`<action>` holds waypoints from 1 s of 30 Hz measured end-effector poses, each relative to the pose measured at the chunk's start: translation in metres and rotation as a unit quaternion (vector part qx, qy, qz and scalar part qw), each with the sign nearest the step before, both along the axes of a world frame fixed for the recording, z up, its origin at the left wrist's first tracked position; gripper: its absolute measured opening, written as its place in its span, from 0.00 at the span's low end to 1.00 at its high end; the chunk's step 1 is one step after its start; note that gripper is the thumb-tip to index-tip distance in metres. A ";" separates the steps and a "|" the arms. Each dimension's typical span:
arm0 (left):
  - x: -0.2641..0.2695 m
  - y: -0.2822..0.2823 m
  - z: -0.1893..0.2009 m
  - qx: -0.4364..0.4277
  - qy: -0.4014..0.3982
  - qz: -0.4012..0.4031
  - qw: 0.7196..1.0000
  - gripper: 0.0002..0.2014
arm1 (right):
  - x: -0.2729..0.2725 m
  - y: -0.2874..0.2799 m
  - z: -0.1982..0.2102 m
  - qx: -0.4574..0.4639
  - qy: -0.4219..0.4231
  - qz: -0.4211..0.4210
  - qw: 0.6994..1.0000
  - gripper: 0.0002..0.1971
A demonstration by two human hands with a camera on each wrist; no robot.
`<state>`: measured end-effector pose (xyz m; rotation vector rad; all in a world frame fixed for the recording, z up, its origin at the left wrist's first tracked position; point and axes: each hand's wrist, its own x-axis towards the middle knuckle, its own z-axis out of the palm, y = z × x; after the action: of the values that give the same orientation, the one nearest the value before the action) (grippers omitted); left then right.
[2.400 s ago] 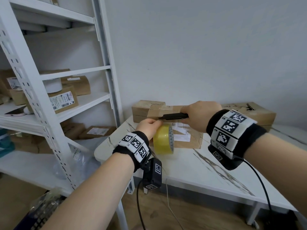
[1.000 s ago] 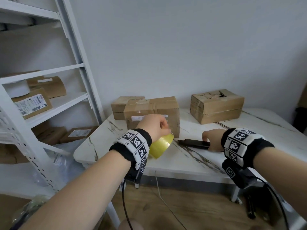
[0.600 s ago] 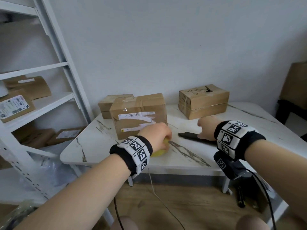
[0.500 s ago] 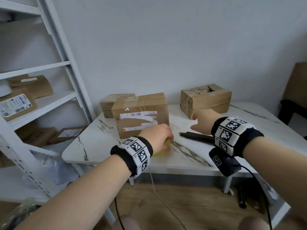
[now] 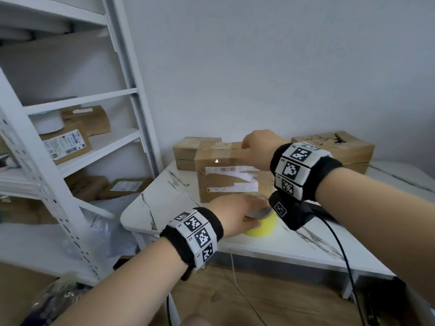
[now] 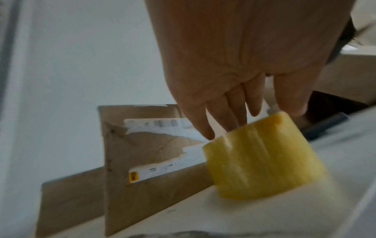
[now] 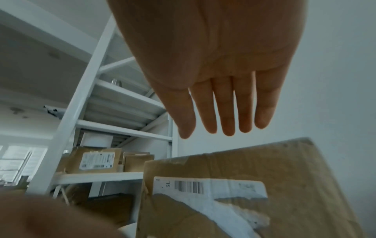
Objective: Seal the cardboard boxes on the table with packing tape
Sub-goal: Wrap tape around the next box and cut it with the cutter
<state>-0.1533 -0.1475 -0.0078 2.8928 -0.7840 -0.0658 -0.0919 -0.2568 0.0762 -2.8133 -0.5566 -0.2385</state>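
Note:
A brown cardboard box [image 5: 226, 184] with a torn white label stands on the white marble table [image 5: 164, 203]. It also shows in the left wrist view [image 6: 152, 185] and the right wrist view [image 7: 274, 169]. My right hand [image 5: 246, 143] hovers flat over its taped top, its fingers [image 7: 227, 112] straight and holding nothing. A yellow tape roll [image 5: 263, 225] lies flat on the table in front of the box. My left hand [image 5: 249, 215] reaches over it, with straight fingertips [image 6: 234, 119] touching the rim of the roll [image 6: 258, 161].
A smaller box [image 5: 193, 150] sits behind the labelled one and a third box [image 5: 336, 147] stands at the back right. A black cutter [image 6: 325, 125] lies on the table right of the roll. White shelving [image 5: 77, 149] with parcels stands to the left.
The right hand laid the black cutter on the table, then rose left to above the labelled box. The left hand lowered the tape roll flat onto the table.

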 end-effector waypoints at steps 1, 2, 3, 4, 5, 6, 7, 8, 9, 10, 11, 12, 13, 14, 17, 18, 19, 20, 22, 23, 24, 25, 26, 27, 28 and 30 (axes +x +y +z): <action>0.001 0.007 0.002 -0.044 -0.010 0.034 0.998 0.19 | 0.004 0.009 0.000 -0.008 0.004 0.002 1.000 0.15; 0.002 0.016 0.006 -0.088 -0.027 0.072 0.993 0.16 | 0.008 0.017 -0.001 -0.022 0.005 0.003 1.000 0.14; 0.004 0.027 0.008 -0.118 -0.051 0.110 0.986 0.14 | 0.011 0.024 -0.002 -0.043 0.001 0.004 0.999 0.13; 0.006 0.037 0.011 -0.129 -0.081 0.142 0.978 0.12 | 0.015 0.030 -0.004 -0.064 -0.009 0.000 0.998 0.14; 0.008 0.047 0.015 -0.122 -0.110 0.168 0.972 0.12 | 0.017 0.036 -0.005 -0.082 -0.021 -0.008 0.996 0.16; 0.010 0.056 0.017 -0.114 -0.134 0.187 0.967 0.13 | 0.018 0.039 -0.004 -0.099 -0.032 -0.013 0.994 0.17; 0.011 0.063 0.021 -0.117 -0.151 0.199 0.961 0.13 | 0.018 0.042 -0.004 -0.113 -0.043 -0.014 0.993 0.18; 0.014 0.069 0.024 -0.128 -0.163 0.211 0.955 0.13 | 0.016 0.044 -0.003 -0.130 -0.053 -0.013 0.990 0.18; 0.016 0.074 0.027 -0.141 -0.174 0.223 0.949 0.13 | 0.014 0.046 -0.003 -0.147 -0.060 -0.014 0.987 0.17; 0.020 0.078 0.029 -0.157 -0.180 0.238 0.941 0.14 | 0.012 0.048 -0.005 -0.165 -0.065 -0.016 0.984 0.14; 0.024 0.080 0.031 -0.174 -0.183 0.254 0.934 0.15 | 0.010 0.049 -0.006 -0.183 -0.069 -0.017 0.981 0.11; 0.028 0.082 0.032 -0.188 -0.184 0.271 0.926 0.17 | 0.009 0.049 -0.008 -0.194 -0.071 -0.017 0.978 0.07; 0.032 0.082 0.033 -0.198 -0.183 0.285 0.920 0.19 | 0.008 0.048 -0.010 -0.198 -0.070 -0.014 0.978 0.03; 0.035 0.082 0.033 -0.206 -0.177 0.297 0.916 0.21 | 0.006 0.044 -0.010 -0.194 -0.070 -0.010 0.978 0.02; 0.046 0.078 0.036 -0.245 -0.114 0.322 0.907 0.31 | -0.004 0.028 -0.008 -0.146 -0.062 0.015 0.987 0.11; 0.050 0.079 0.036 -0.269 -0.076 0.331 0.901 0.35 | -0.008 0.022 -0.008 -0.122 -0.053 0.022 0.991 0.15; 0.054 0.079 0.035 -0.296 -0.033 0.341 0.892 0.39 | -0.011 0.013 -0.009 -0.079 -0.047 0.025 0.995 0.18; 0.056 0.081 0.033 -0.330 0.009 0.350 0.877 0.43 | -0.012 0.004 -0.008 -0.022 -0.041 0.016 0.999 0.18; 0.055 0.084 0.030 -0.419 0.095 0.351 0.832 0.47 | -0.007 -0.015 -0.009 0.067 -0.046 -0.033 0.996 0.19; 0.053 0.085 0.030 -0.457 0.126 0.340 0.812 0.47 | -0.003 -0.026 -0.009 0.070 -0.037 -0.063 0.995 0.24; 0.051 0.086 0.029 -0.481 0.143 0.325 0.802 0.46 | 0.002 -0.034 -0.011 0.059 -0.003 -0.093 0.994 0.29; 0.047 0.086 0.030 -0.492 0.153 0.312 0.798 0.43 | 0.007 -0.039 -0.014 0.061 0.044 -0.114 0.991 0.33; 0.045 0.086 0.030 -0.496 0.160 0.303 0.798 0.40 | 0.009 -0.042 -0.017 0.091 0.099 -0.122 0.983 0.34; 0.044 0.085 0.031 -0.493 0.161 0.297 0.801 0.39 | 0.010 -0.043 -0.021 0.145 0.144 -0.118 0.972 0.33; 0.044 0.085 0.032 -0.491 0.159 0.294 0.804 0.40 | 0.011 -0.043 -0.024 0.193 0.166 -0.108 0.961 0.33; 0.045 0.081 0.032 -0.489 0.124 0.288 0.814 0.43 | 0.011 -0.043 -0.027 0.215 0.146 -0.093 0.961 0.32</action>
<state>-0.1088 -0.0669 0.0244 1.9291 0.1477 0.0269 -0.0810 -0.2999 0.0487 -2.4101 -0.1485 0.0245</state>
